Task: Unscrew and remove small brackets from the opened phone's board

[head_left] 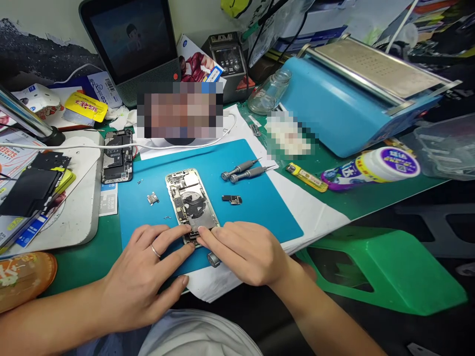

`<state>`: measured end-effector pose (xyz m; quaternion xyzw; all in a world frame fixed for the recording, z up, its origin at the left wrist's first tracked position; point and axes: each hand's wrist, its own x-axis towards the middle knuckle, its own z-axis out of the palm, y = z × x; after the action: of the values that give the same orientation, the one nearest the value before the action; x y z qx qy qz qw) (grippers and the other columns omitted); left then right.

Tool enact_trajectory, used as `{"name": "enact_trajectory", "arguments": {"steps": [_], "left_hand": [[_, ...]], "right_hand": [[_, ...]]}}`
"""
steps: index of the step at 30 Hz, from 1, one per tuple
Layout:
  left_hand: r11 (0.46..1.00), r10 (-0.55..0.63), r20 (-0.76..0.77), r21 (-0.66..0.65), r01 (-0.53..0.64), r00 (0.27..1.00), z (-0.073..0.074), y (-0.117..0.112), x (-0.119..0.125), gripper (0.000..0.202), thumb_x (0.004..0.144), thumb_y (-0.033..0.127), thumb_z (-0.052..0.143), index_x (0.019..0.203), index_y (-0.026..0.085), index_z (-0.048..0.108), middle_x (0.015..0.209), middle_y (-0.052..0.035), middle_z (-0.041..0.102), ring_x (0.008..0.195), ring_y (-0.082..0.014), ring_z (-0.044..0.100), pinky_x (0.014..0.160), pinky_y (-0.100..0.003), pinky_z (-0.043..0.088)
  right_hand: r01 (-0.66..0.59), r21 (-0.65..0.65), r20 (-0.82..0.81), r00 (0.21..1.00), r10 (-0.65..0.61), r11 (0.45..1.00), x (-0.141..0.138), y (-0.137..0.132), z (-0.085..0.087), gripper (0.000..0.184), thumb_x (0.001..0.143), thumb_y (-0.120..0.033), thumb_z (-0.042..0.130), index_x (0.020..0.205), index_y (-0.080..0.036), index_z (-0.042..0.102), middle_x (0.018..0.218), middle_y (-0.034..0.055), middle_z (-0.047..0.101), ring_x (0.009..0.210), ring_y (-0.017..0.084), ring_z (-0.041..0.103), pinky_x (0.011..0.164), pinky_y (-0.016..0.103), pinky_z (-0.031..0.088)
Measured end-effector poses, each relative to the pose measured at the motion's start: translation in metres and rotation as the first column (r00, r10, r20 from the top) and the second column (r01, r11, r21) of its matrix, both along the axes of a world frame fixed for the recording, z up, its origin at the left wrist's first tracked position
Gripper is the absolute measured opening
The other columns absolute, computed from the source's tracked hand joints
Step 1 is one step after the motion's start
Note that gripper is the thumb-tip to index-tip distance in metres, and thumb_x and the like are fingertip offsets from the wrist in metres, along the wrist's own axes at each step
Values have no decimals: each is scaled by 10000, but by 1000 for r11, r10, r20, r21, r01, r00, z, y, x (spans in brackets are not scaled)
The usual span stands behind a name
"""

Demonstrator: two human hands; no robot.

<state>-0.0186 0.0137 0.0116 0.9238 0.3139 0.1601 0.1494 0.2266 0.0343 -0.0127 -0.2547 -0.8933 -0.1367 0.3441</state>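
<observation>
An opened phone [188, 198] lies back-off on a blue work mat [260, 198], its boards and coil exposed. My left hand [144, 269], with a ring on one finger, rests on the mat and its fingertips press the phone's near end. My right hand [245, 252] meets it from the right, fingertips on the same near edge, over a small dark part there. Whether either hand pinches that part cannot be told. A small grey piece [213, 259] lies on the mat just under my right hand.
Two screwdrivers [243, 171] and small loose parts [231, 199] [152, 199] lie on the mat. A second opened phone [117, 156] sits at the left, a blue machine [352, 94] at the back right, a white bottle [374, 168] beside it, a green stool [386, 267] below the desk.
</observation>
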Motion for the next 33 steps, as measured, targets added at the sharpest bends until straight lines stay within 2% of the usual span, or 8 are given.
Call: {"name": "enact_trajectory", "arguments": {"steps": [4, 11, 15, 19, 25, 33], "left_hand": [[1000, 0, 29, -11, 0, 1000, 2, 0, 0, 356, 956, 210, 575, 1310, 180, 607, 1436, -148, 543, 1163, -288, 552, 947, -453, 414], [998, -29, 80, -52, 33, 996, 3, 1, -1, 347, 948, 186, 584, 1293, 156, 604, 1088, -104, 612, 918, -223, 536, 794, -392, 394], [996, -35, 71, -80, 41, 997, 1, 0, -2, 384, 960, 157, 571, 1344, 155, 570, 1057, -92, 597, 918, -219, 503, 787, -393, 369], [997, -50, 39, -63, 52, 998, -2, -1, -4, 433, 973, 149, 558, 1405, 152, 528, 1070, -99, 592, 926, -222, 479, 797, -398, 362], [997, -79, 4, -13, 79, 997, -4, 1, -5, 505, 982, 176, 550, 1472, 92, 463, 953, -86, 575, 852, -218, 452, 732, -379, 361], [996, -87, 14, -14, 88, 996, -3, 0, -5, 487, 979, 169, 557, 1454, 89, 484, 949, -78, 572, 845, -212, 455, 734, -372, 375]], "right_hand": [[23, -24, -34, 999, -23, 999, 5, -2, 2, 167, 918, -111, 710, 1058, -31, 668, 674, 30, 680, 571, 128, 582, 472, 297, 398], [183, -55, -73, 980, -186, 982, 37, -8, 7, 249, 902, -77, 719, 1144, -85, 662, 693, 27, 695, 590, 145, 604, 538, 300, 460], [235, -9, -18, 972, -235, 972, 58, -1, 2, 240, 912, -83, 719, 1141, -120, 659, 679, 7, 696, 574, 128, 612, 530, 272, 461], [271, 3, -3, 963, -271, 963, 70, 7, 0, 173, 918, -92, 720, 1083, -102, 669, 694, 27, 703, 585, 120, 617, 546, 263, 462], [245, 77, 70, 965, -251, 966, 63, 33, 4, 56, 972, -139, 659, 992, -101, 695, 665, 18, 680, 570, 114, 582, 533, 277, 418], [142, 215, 229, 954, -192, 966, 45, 81, 12, 189, 1005, -159, 603, 844, -147, 702, 639, -10, 621, 581, 129, 541, 538, 307, 359]]}}
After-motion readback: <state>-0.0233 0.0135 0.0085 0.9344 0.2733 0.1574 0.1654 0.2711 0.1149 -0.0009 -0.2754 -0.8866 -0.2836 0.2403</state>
